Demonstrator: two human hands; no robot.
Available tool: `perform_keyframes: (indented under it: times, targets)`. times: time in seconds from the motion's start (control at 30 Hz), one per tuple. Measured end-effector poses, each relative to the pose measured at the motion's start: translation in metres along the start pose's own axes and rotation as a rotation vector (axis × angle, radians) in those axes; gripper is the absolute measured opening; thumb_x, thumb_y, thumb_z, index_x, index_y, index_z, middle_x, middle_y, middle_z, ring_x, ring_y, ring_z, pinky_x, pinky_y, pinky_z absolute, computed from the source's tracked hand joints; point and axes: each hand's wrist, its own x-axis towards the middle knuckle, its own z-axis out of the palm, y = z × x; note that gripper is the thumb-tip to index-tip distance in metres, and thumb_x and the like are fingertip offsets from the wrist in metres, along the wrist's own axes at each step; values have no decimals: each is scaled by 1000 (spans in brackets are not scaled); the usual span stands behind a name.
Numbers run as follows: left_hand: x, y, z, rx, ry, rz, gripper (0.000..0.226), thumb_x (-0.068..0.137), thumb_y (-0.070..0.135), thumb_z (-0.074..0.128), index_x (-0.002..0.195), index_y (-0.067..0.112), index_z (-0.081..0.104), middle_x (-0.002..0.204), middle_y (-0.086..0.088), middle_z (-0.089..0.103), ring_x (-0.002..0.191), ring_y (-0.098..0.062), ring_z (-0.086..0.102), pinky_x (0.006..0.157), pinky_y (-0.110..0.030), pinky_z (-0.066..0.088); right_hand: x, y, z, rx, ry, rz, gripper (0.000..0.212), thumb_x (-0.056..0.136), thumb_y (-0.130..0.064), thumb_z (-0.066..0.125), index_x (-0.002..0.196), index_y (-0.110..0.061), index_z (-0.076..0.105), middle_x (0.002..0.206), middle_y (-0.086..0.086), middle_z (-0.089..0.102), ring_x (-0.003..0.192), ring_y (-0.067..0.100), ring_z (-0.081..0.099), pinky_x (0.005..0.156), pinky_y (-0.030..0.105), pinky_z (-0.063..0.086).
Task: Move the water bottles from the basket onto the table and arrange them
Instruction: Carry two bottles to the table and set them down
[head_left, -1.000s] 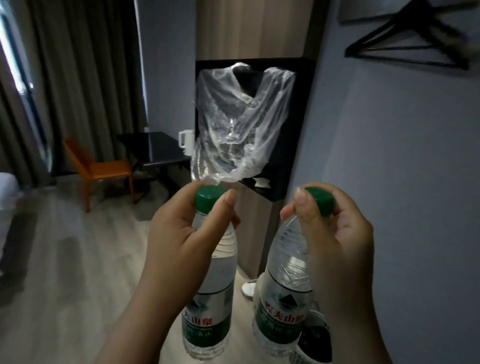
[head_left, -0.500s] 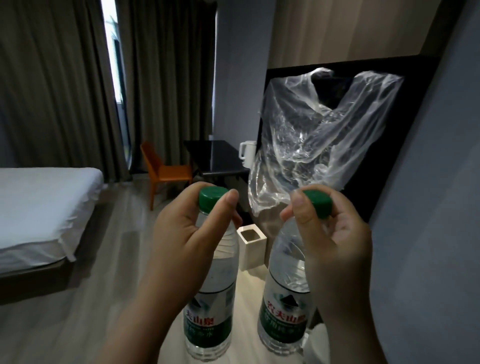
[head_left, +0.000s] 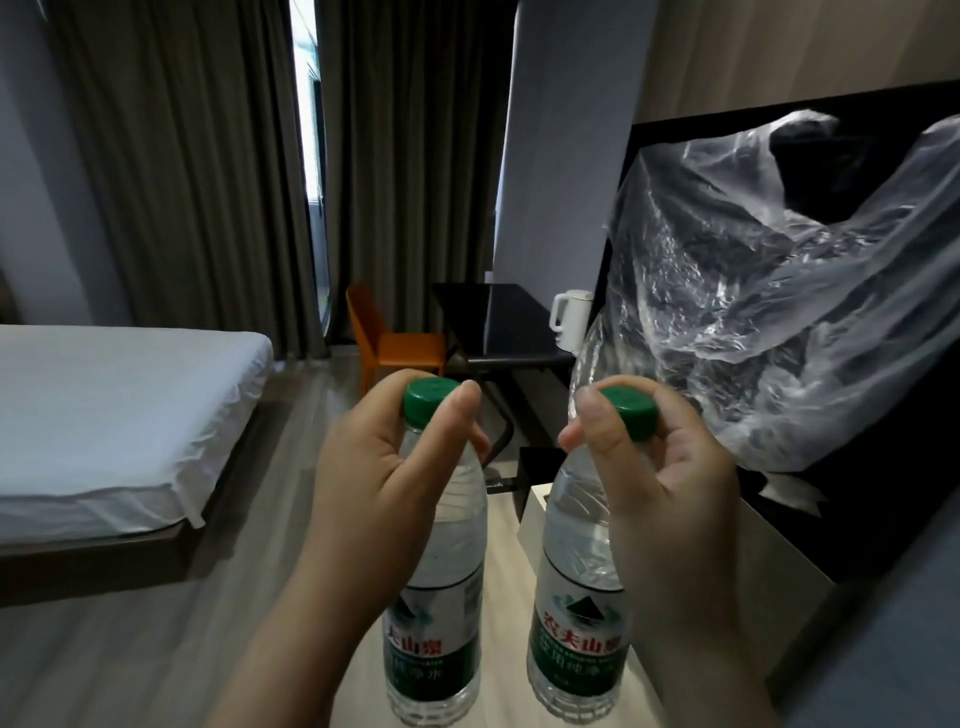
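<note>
Hands raised side by side: left hand (head_left: 374, 483) and right hand (head_left: 660, 499) pinching bottle necks.

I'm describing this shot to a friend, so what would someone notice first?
Two clear plastic water bottles with green caps, front and centre: the left hand grips one bottle, the right hand the other. A crinkled clear plastic bag hangs upper right; a white bed sits left.

Left hand (head_left: 379, 467): raised in front, fingers curled, thumb and first finger pinched tight round a bottle top, a firm grip.
Right hand (head_left: 660, 488): raised beside it, same height, thumb in front, fingers bent behind another top, closed tight.
Arms: both come up from below, bare, a little apart.
</note>
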Motion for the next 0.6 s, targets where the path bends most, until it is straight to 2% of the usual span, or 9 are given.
perform_keyframes:
  times: [0.27, 0.6]
  targets:
    - [123, -98, -31, -14, 12, 10, 42, 85, 50, 45, 72, 16, 65, 73, 1, 65, 74, -9, 62, 65, -10, 45, 94, 67, 109, 6, -35, -17, 18, 87, -46, 58, 88, -30, 63, 77, -4, 68, 72, 8, 64, 67, 9, 46]
    - [248, -213, -45, 0, -15, -22, 39, 84, 52, 44, 71, 20, 63, 75, 4, 65, 76, -8, 62, 65, -11, 45, 190, 155, 216, 22, -19, 21, 18, 88, -46, 58, 88, -29, 64, 76, -4, 69, 75, 10, 66, 70, 12, 47]
